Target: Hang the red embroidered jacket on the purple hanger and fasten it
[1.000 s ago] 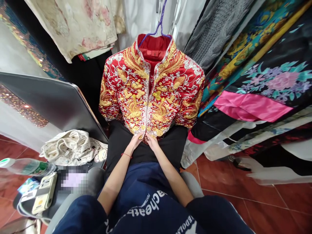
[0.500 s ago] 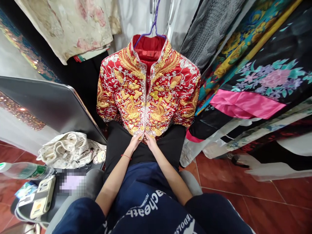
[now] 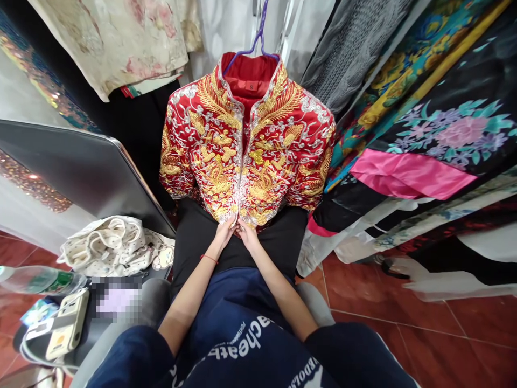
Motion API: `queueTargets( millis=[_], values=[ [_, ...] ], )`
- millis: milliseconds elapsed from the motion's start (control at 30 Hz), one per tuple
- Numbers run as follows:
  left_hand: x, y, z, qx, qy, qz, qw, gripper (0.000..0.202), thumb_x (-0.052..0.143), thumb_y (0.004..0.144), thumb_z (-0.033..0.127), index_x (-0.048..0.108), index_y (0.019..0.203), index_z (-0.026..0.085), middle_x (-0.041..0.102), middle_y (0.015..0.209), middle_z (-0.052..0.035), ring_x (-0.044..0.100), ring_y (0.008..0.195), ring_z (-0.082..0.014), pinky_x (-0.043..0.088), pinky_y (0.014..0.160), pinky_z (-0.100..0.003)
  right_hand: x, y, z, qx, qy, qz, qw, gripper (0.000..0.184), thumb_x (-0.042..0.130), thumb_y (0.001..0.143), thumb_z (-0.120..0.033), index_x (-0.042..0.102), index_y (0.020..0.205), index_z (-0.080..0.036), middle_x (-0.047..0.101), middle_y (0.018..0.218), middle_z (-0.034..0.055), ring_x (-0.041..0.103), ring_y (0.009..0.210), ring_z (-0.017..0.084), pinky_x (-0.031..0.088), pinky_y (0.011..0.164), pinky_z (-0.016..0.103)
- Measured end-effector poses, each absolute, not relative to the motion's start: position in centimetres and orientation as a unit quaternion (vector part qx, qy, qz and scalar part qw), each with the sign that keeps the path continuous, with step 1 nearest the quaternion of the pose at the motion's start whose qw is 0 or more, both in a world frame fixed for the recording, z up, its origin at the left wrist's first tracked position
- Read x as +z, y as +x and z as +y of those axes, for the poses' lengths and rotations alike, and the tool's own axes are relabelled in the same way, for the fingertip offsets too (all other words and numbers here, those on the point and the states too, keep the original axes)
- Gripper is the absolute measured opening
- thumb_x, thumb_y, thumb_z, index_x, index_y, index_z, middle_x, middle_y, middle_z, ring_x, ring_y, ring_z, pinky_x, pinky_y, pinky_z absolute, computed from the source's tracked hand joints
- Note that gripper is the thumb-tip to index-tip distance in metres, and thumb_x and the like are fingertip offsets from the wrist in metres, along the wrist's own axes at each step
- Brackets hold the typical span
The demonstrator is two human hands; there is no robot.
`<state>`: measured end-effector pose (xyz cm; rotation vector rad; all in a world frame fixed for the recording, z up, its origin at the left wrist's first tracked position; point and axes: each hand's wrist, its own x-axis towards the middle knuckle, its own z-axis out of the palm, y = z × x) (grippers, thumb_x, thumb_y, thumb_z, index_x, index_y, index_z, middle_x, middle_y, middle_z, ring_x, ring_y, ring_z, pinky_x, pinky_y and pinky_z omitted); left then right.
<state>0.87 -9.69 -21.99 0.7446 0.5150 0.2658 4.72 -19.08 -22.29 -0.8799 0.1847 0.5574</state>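
Observation:
A red jacket [image 3: 262,156] with gold and silver embroidery hangs from a purple hanger [image 3: 258,40] in front of me. Its hem lies over the black cloth on my lap. My left hand [image 3: 225,230] pinches the front hem on the left side of the centre opening. Close beside it, my right hand [image 3: 247,233] pinches the hem on the other side. The two hands almost touch. The front edges meet at the hem and part toward the collar, where a red label shows inside. My fingertips are partly hidden by the cloth.
Clothes hang on both sides, including a black floral garment [image 3: 452,129] and a cream garment [image 3: 133,43]. At left stand a dark panel [image 3: 81,172], a bundled dotted cloth [image 3: 107,245], a plastic bottle [image 3: 40,280] and a power strip [image 3: 68,323]. The floor [image 3: 363,312] is red tile.
The view has shifted slightly. Both hands stay at the jacket's front hem, with only a slight shift of the fingers.

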Motion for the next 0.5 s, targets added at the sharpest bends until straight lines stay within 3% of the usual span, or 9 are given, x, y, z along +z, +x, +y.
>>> queueTargets(
  millis=[200,500],
  values=[
    [-22.05,0.88,-9.96,0.154,0.349,0.253,0.889,0.034,0.091,0.061,0.021,0.072,0.087,0.011,0.074,0.076,-0.0048,0.067,0.065,-0.0131,0.054,0.067,-0.027,-22.11,4.68,-19.02,0.26,-0.419,0.107,0.863,0.031,0.086,0.054,-0.023,0.069,0.08,-0.02,0.071,0.07,-0.0015,0.061,0.061,0.012,0.05,0.058,0.026],
    [-21.91,0.76,-10.06,0.189,0.346,0.245,0.886,0.045,0.091,0.061,0.016,0.073,0.102,0.013,0.077,0.104,-0.0096,0.072,0.099,-0.0198,0.052,0.1,-0.035,-21.97,4.47,-18.74,0.244,-0.411,0.129,0.869,0.038,0.084,0.055,-0.019,0.069,0.09,-0.022,0.075,0.081,-0.0012,0.068,0.075,0.015,0.054,0.067,0.027]
  ],
)
